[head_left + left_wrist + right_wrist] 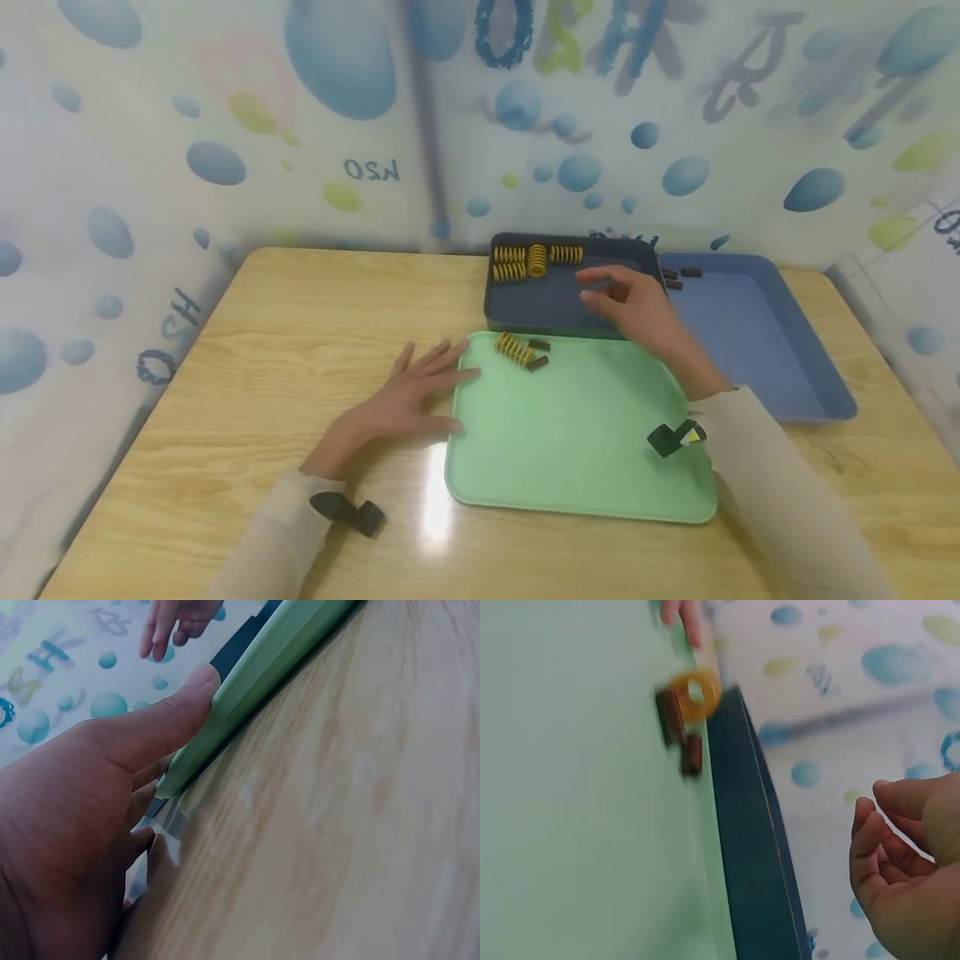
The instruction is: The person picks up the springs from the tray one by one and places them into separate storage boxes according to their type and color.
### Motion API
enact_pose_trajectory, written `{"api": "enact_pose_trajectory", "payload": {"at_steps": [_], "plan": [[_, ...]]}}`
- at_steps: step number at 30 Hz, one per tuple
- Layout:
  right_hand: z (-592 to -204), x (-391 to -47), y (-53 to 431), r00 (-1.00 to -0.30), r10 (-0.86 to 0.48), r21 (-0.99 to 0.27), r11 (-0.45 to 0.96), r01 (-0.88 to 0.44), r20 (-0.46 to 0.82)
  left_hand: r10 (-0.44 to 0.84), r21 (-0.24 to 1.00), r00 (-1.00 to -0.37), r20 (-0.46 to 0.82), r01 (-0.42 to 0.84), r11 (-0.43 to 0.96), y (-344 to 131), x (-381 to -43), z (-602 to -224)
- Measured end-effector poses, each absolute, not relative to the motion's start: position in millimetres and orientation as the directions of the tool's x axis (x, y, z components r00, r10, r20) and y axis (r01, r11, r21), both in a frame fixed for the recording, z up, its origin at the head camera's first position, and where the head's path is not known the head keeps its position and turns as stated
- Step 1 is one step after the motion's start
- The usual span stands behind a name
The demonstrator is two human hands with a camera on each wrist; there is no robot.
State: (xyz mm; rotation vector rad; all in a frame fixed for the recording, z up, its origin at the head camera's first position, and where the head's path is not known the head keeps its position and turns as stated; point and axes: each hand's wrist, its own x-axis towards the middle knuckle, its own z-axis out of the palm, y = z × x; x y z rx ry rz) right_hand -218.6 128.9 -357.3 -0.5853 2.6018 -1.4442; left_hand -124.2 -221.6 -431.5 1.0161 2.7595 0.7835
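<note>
My left hand rests at the left rim of a green tray, fingers spread and straight. In the left wrist view its thumb lies along the tray's edge. Over a dark blue tray hovers my right hand, fingers loosely bent, a gap between thumb and index, nothing held. Several yellow coil springs lie in that tray's left part. At the green tray's far left corner sit one yellow spring and two small dark brown springs, which the right wrist view shows blurred.
A larger blue tray stands to the right, partly behind the right arm, with small dark springs in its far left corner. The wooden table ends against a patterned wall. Each wrist wears a small black device.
</note>
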Motion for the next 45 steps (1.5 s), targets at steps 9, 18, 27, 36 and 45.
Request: {"api": "enact_pose_trajectory", "payload": {"at_steps": [9, 18, 27, 36, 45], "plan": [[-375.5, -177.6, 117.2, -0.896, -0.433, -0.913, 0.321, -0.252, 0.095, 0.628, 0.496, -0.773, 0.090, 0.582, 0.645, -221.8, -125.2, -433.0], [-397.7, -174.5, 114.0, -0.890, -0.456, -0.934, 0.312, -0.173, 0.013, 0.630, 0.494, -0.772, 0.089, 0.583, 0.645, -220.9, -123.7, -432.1], [-413.5, -172.9, 110.2, -0.858, -0.514, -0.937, 0.300, -0.181, 0.001, 0.631, 0.491, -0.770, 0.088, 0.585, 0.646, -221.9, -124.5, -430.5], [-422.7, -174.9, 106.8, -0.851, -0.520, -0.920, 0.294, -0.260, 0.074, 0.632, 0.495, -0.770, 0.086, 0.584, 0.644, -221.0, -127.4, -431.1], [-429.8, -177.3, 100.7, -0.859, -0.503, -0.866, 0.382, -0.323, 0.098, 0.625, 0.509, -0.778, 0.069, 0.566, 0.649, -221.0, -126.1, -432.0]]}}
